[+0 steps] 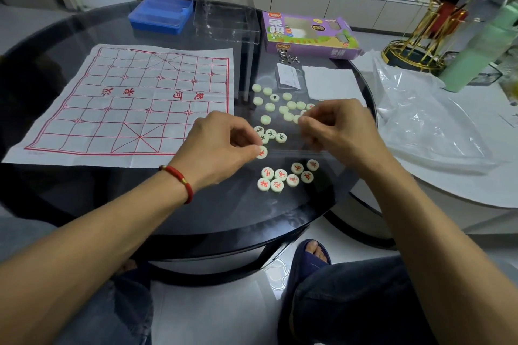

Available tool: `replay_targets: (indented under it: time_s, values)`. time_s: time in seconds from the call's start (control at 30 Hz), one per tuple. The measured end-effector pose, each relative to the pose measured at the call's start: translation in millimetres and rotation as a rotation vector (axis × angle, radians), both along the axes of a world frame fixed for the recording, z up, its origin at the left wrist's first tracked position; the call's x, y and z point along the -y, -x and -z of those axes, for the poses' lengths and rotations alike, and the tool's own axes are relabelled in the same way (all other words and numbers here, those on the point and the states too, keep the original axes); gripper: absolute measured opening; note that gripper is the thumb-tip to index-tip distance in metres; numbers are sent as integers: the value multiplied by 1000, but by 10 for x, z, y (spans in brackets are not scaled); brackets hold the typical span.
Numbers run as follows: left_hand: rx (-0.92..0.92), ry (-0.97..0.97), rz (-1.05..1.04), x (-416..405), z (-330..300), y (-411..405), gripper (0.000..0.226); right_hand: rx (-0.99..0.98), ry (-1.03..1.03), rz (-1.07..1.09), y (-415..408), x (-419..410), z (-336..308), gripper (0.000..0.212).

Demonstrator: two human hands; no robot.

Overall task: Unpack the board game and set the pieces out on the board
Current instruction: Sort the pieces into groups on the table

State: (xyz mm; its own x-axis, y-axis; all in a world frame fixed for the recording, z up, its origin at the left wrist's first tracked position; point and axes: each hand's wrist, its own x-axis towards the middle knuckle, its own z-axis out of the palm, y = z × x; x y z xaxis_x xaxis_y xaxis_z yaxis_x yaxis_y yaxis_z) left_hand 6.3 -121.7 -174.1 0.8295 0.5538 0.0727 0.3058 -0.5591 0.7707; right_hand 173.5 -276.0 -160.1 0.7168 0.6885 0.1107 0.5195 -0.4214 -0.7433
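Observation:
A paper xiangqi board (131,103) with red lines lies unfolded on the dark glass table (84,190), with no pieces on it. Right of it lie round cream pieces: several face-down ones (270,106), a black-lettered group (271,134) and a red-lettered group (288,176). My left hand (221,148) pinches a red-lettered piece (262,152) just above the table. Over the loose pile, my right hand (339,128) has its fingertips curled onto a piece (301,119). The purple game box (308,34) lies behind.
A clear plastic case (227,19) and a blue box (161,13) stand at the back of the table. White paper (330,83) and a small leaflet (288,75) lie by the pieces. A crumpled plastic bag (420,120), a green bottle (485,44) and a gold rack (429,33) are at the right.

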Motion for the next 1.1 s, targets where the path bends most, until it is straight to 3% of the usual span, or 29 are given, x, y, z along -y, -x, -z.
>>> replay_targets:
  time_s: [0.17,0.37,0.5,0.73,0.9,1.0,1.1]
  values:
    - [-194,-220,38,17,-5,88,4,341,210,229,-428,144,224,14]
    - [-222,-190,81,76,-1,94,6,443,322,145,-473,-13,407,36]
    - [-233,-167,103,105,25,93,7,553,387,124,-451,-96,453,21]
    - [-189,-157,84,92,15,76,14,475,331,91,-410,-44,394,10]
    - [-55,-115,8,42,-20,44,10,290,113,-56,-134,5,129,27]
    - [44,97,3,48,-40,2,13,268,23,-289,189,-6,2,33]
    - [95,298,-37,78,-27,-32,8,321,-27,-354,384,-87,31,29]
